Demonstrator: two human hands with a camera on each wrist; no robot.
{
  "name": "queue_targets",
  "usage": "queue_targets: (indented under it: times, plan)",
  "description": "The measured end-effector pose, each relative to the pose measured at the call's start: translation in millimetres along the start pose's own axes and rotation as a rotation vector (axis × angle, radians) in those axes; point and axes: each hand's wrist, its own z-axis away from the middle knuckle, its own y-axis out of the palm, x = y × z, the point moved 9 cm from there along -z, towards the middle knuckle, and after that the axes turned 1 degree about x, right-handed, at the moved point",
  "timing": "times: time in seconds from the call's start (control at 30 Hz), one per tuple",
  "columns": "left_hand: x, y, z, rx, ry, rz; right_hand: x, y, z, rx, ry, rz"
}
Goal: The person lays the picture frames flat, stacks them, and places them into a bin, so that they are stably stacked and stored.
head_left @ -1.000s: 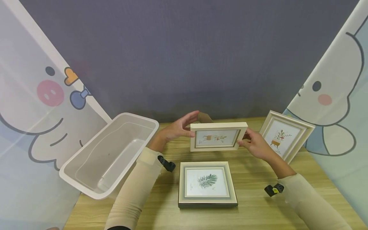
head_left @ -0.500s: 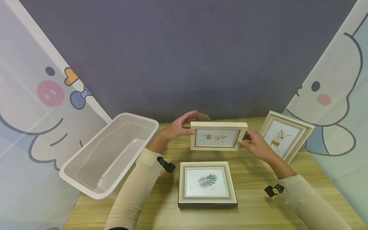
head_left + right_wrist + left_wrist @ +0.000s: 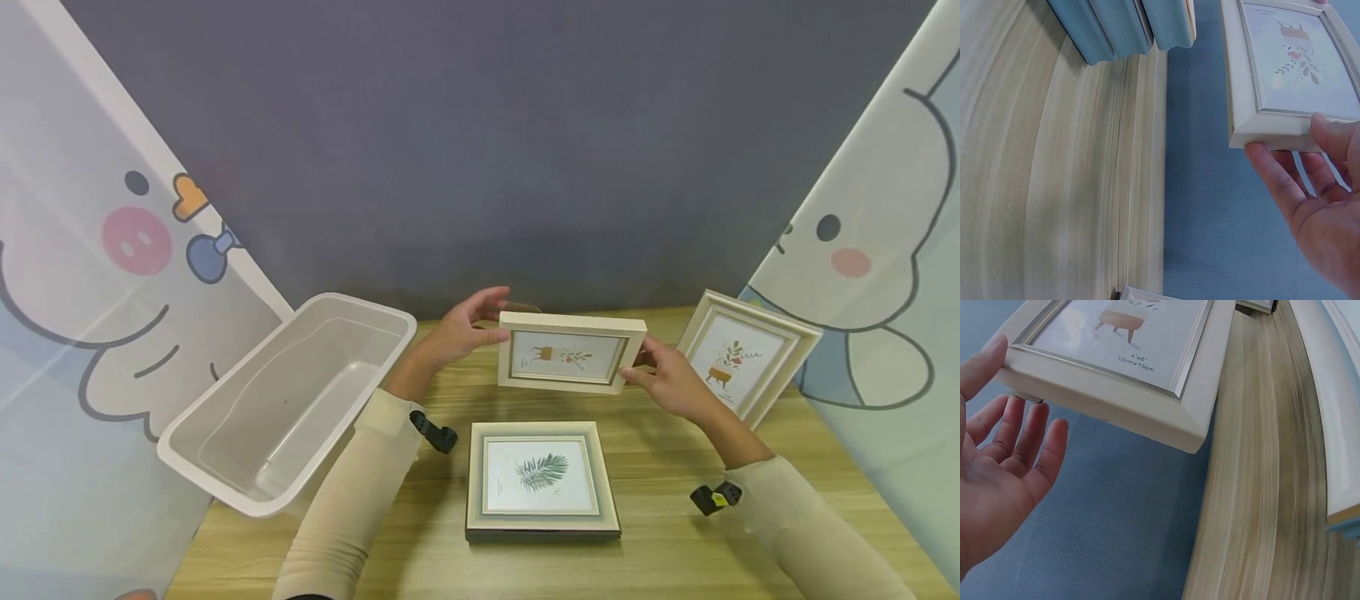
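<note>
A cream picture frame [image 3: 572,352] with a small plant print hangs above the wooden table [image 3: 675,542], face towards me. My right hand [image 3: 637,360] pinches its right edge, thumb on the front and fingers behind, as the right wrist view shows for the same hand [image 3: 1297,156] and frame [image 3: 1285,62]. My left hand [image 3: 498,315] is at the frame's left edge. In the left wrist view the thumb of that hand [image 3: 1004,425] touches the corner of the frame [image 3: 1129,356], while its fingers [image 3: 1044,447] lie straight and spread behind, apart from it.
A grey-green frame [image 3: 542,477] with a leaf print lies flat near the front edge. Another cream frame [image 3: 738,354] leans upright at the right. A white plastic bin [image 3: 360,304] sits tilted at the left. A grey-blue backdrop closes the table's far side.
The held frame has risen slightly and tipped a little. My left fingers have come off the top of its back and now hover behind it. The right hand keeps its hold.
</note>
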Motion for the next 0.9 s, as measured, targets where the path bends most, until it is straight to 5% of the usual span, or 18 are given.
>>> queue_targets:
  times: [0.63,0.9]
  plan:
    - [-8.3,1.3,1.1,-0.142,0.037,-0.031,-2,-2,8,0.03,0.039,-0.07]
    - [-6.3,3.4,13.7,-0.19,-0.019,0.05,3,5,12,0.133,0.027,-0.278]
